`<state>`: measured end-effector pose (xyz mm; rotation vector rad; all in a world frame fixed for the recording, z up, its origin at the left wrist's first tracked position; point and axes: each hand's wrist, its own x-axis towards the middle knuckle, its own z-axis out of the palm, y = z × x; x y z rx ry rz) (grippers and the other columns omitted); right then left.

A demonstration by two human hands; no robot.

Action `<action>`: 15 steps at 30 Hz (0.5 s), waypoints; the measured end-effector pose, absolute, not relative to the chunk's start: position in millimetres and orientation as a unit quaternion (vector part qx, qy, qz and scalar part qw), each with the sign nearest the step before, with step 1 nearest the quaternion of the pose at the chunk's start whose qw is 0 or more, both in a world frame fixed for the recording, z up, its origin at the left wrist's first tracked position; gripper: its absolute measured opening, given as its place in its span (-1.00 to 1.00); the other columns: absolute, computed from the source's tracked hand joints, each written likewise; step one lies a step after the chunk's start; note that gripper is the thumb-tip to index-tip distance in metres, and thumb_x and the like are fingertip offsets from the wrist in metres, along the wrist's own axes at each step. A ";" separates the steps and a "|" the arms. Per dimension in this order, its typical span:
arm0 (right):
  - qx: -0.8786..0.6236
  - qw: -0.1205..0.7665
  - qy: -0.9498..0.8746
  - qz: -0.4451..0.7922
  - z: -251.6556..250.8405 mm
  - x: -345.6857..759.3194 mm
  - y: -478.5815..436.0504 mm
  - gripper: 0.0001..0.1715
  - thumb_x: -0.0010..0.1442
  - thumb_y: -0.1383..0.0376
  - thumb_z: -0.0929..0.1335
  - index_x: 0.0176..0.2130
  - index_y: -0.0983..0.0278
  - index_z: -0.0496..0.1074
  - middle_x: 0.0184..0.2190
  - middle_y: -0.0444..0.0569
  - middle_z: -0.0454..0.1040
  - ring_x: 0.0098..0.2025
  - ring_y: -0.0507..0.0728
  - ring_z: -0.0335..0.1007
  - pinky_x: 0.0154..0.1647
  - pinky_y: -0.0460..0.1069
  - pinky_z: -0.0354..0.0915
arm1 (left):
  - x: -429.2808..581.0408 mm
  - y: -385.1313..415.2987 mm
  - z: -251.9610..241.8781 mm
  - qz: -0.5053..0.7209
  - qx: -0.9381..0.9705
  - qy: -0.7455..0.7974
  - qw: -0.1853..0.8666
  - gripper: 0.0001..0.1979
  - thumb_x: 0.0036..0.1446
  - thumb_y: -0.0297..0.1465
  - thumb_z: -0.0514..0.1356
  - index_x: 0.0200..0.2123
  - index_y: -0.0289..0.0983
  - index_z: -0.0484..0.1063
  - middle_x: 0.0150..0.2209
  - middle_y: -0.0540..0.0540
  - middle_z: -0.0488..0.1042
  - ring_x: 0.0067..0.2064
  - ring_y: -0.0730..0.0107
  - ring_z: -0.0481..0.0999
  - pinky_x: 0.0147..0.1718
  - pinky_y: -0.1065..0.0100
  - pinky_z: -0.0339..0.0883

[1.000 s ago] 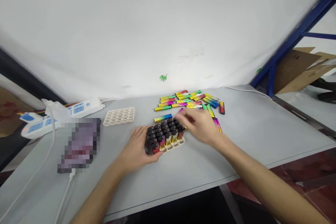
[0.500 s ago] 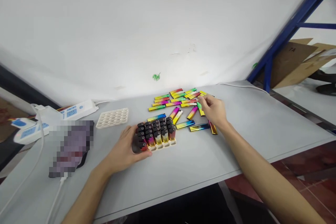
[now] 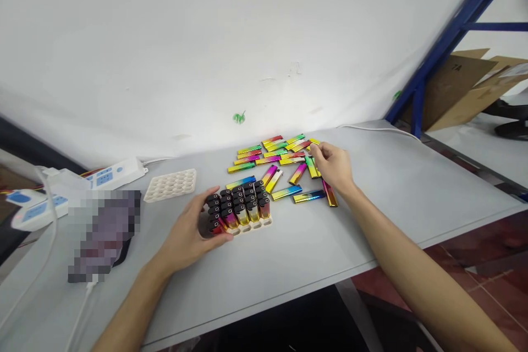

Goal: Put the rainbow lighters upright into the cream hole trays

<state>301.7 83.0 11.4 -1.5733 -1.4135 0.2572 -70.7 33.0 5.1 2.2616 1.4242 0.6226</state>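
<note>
My left hand (image 3: 190, 234) wraps the left end of a pale honeycomb tray (image 3: 258, 225), thumb along the front and fingers behind. Upright lighters (image 3: 241, 213) with black tops and shiny coloured bodies stand in its rows; the front row of holes shows several vacant cells. Over the right part of a spread of loose, shiny gradient-coloured cases (image 3: 286, 192) is my right hand (image 3: 333, 165), thumb and fingers closed together. What those fingertips hold, if anything, is hidden. A green-and-yellow case (image 3: 311, 166) lies just beside them, and a red-and-yellow case (image 3: 330, 193) sits below the palm.
A second pale honeycomb tray (image 3: 171, 185) with bare cells lies to the left. Farther left are white power strips (image 3: 111, 174), a blurred-out phone-like object (image 3: 105, 234) and its white cable (image 3: 84, 302). The wall rises behind the grey table (image 3: 264, 280); cardboard boxes (image 3: 457, 88) stand beyond the blue frame.
The whole view has shifted slightly. My right hand has moved a little away from me and to the right among the loose cases. My left hand stays around the tray.
</note>
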 end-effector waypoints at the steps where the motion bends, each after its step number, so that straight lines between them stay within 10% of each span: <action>1: -0.646 0.486 -0.578 0.111 11.3 301.5 83.1 -0.51 0.36 0.00 0.26 -0.45 0.23 0.44 -0.64 -0.15 0.32 -0.52 0.07 0.19 -0.38 -0.01 0.13 | -70.9 33.1 5.0 0.221 0.808 0.507 0.202 -0.03 0.02 0.03 0.37 0.38 -0.13 0.05 0.30 -0.23 0.35 0.24 -0.06 0.43 0.20 0.01 0.37; 15: -0.630 0.464 -0.612 0.116 12.2 286.3 77.7 -0.55 0.33 0.07 0.28 -0.54 0.20 0.26 -0.65 -0.17 0.31 -0.55 0.06 0.19 -0.41 0.01 0.11 | -65.3 32.8 3.5 0.231 0.786 0.524 0.233 -0.07 0.01 0.04 0.38 0.35 -0.08 0.10 0.26 -0.17 0.43 0.20 -0.03 0.51 0.16 0.02 0.42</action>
